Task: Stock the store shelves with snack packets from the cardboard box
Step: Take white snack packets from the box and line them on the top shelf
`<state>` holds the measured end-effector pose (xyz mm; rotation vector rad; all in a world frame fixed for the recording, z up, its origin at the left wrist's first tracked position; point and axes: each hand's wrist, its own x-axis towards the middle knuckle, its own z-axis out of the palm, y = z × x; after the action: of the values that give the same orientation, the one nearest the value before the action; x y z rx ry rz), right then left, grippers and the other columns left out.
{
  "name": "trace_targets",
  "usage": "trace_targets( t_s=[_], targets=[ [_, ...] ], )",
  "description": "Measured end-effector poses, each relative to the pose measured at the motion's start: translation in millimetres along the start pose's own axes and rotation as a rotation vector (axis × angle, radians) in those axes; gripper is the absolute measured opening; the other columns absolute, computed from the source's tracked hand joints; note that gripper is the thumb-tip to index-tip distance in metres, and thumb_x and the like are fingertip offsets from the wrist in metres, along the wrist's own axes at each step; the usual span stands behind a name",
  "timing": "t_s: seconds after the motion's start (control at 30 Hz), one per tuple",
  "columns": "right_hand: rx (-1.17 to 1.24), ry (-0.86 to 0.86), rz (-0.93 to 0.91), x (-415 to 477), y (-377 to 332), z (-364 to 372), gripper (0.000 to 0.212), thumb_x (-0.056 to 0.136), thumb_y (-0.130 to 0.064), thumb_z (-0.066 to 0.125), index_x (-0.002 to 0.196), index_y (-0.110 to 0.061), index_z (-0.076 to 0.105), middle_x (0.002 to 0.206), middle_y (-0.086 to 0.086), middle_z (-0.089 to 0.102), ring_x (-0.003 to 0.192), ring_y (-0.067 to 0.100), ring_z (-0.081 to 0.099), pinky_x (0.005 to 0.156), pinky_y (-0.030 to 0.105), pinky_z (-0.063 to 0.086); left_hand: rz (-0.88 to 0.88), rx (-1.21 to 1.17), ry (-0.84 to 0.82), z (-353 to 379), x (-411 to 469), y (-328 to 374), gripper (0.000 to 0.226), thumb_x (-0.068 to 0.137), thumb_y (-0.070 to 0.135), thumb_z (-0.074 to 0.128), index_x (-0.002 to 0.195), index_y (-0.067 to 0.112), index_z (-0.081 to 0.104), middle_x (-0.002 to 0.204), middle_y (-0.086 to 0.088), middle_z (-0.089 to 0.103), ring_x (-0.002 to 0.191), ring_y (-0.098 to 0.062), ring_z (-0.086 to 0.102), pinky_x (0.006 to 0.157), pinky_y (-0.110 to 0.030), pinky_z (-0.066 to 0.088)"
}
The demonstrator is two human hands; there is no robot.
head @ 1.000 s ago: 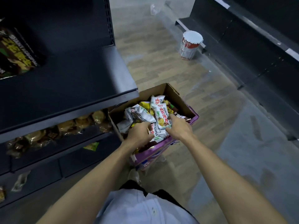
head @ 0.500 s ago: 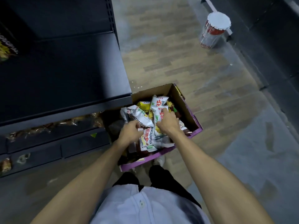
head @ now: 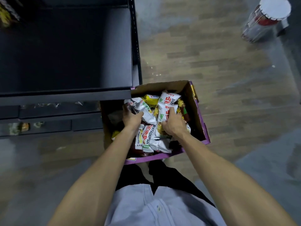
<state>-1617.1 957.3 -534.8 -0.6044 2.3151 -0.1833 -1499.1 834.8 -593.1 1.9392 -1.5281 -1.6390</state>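
Observation:
An open cardboard box (head: 197, 111) with purple sides stands on the floor right of the dark shelf unit (head: 65, 51). It is full of snack packets, mostly white ones with red and green print. My left hand (head: 131, 119) is inside the box and grips a white packet (head: 143, 110) at its left side. My right hand (head: 173, 123) grips another white packet (head: 166, 111) near the middle. More white packets (head: 151, 141) lie between my wrists, and a yellow packet (head: 150, 99) sits at the far side.
The broad top shelf is dark and bare apart from a packet (head: 7, 15) at its far left. Lower shelves (head: 48, 110) hold several wrapped goods. A white-lidded can (head: 267, 18) stands on the wooden floor at far right. My legs are just behind the box.
The camera has tilted further down over the box. Both hands have pushed deeper among the packets, the left one shifting left onto a white packet, the right one closing on the packet in the middle.

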Motion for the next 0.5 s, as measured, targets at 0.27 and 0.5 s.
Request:
trace_targets(
  t_s=[0.27, 0.5],
  targets=[
    [0.057, 0.011, -0.009, 5.0, -1.1, 9.3, 0.063, 0.094, -0.029, 0.063, 0.145, -0.025, 0.026, 0.125, 0.022, 0.046, 0.102, 0.04, 0.057, 0.075, 0.039, 0.043, 0.038, -0.019, 0.032, 11.9, -5.2, 6.6, 0.062, 0.082, 0.015, 0.071, 0.132, 0.04, 0.045, 0.124, 0.005, 0.06, 0.106, -0.019, 0.064, 0.09, -0.041, 0.056],
    [0.087, 0.121, -0.065, 7.1, 3.0, 7.3, 0.044, 0.094, -0.011, 0.056, 0.131, -0.022, 0.036, 0.113, 0.019, 0.049, 0.08, 0.032, 0.055, 0.066, 0.038, 0.046, 0.23, 0.314, 0.173, -6.9, -37.4, 25.4, 0.042, 0.092, 0.014, 0.061, 0.131, 0.023, 0.049, 0.075, 0.003, 0.059, 0.081, -0.025, 0.066, 0.078, -0.037, 0.056]
  ],
)
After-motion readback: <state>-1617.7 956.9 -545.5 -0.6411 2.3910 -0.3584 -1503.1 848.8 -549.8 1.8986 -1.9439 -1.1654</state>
